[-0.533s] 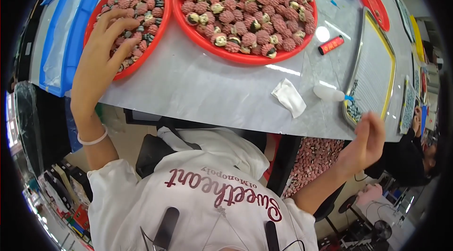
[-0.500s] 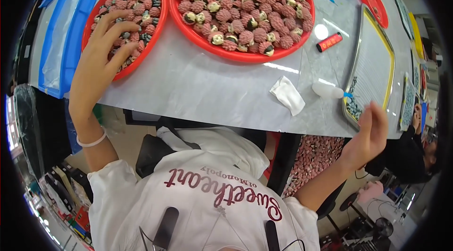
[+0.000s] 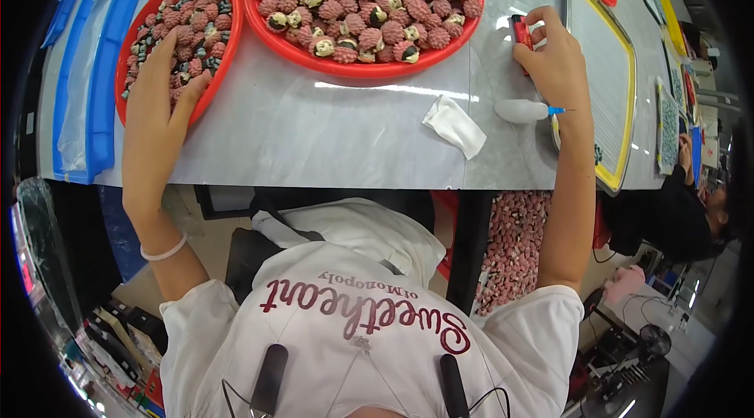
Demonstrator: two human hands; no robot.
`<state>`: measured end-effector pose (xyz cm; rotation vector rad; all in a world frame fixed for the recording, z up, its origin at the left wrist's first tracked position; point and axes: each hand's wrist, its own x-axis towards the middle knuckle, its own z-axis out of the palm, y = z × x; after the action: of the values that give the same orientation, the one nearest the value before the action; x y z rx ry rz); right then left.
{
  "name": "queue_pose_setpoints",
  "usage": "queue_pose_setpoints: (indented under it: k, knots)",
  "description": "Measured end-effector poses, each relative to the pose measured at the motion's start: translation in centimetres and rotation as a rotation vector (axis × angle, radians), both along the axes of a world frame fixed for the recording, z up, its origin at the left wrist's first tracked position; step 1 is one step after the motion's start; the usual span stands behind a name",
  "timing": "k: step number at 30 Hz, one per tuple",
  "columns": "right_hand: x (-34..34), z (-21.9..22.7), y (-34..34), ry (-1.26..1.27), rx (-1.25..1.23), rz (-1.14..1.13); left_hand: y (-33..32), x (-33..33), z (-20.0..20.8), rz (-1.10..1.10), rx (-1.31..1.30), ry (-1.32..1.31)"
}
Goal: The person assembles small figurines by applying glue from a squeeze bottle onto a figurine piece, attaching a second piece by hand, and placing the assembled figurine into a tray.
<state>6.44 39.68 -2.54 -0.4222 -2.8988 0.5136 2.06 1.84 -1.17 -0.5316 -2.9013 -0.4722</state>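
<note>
My left hand (image 3: 157,115) reaches over the small red oval basin (image 3: 235,37) at the left, fingers apart, with the fingertips over the pink ridged pieces (image 3: 192,41) and small grey-green bits in it. Nothing shows in its grasp. At the right, my right hand (image 3: 556,60) has its thumb and fingers closed around a small red cylinder with black ends (image 3: 521,31), partly covered by the fingers. Just below that hand lies a white squeeze bottle (image 3: 520,111) with a blue needle tip. A folded white cloth or tissue (image 3: 455,126) is to its left.
A large red round basin (image 3: 357,69) of pink pieces with cream and black parts stands at the back middle. Right of my hand is a yellow-rimmed tray (image 3: 626,135). Blue trays (image 3: 98,127) line the left. Another person in black (image 3: 660,218) sits at the far right.
My right hand has gone up and away from the table's front edge and taken hold of the red cylinder. My left hand stays at the small basin, its fingers shifted slightly. The view has shifted.
</note>
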Motion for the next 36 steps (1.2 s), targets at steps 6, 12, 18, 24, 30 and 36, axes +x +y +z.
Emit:
queue_pose_setpoints:
  k: [6,12,18,24,30,36]
  knots:
    - [2.1,0.6,0.8,0.341,-0.131,0.041,-0.6,-1.7,-1.6,-0.053,-0.023,0.126]
    - [6.9,3.6,0.1,0.41,-0.579,0.083,-0.8,-2.0,-1.0,-0.164,-0.115,0.133]
    - [9.2,4.2,-0.2,0.429,-0.426,-0.019,-0.6,-0.6,-1.2,-0.002,-0.154,0.078]
    - [9.1,3.8,-0.9,0.405,-0.47,-0.127,-1.0,0.4,-0.6,0.103,-0.269,0.181]
    - [8.6,3.8,-1.6,0.382,-0.491,-0.102,-0.3,1.6,0.6,0.34,-0.151,0.027]
    - [8.3,3.9,-1.8,0.323,-0.523,-0.159,-0.3,1.9,0.6,0.194,-0.095,0.057]
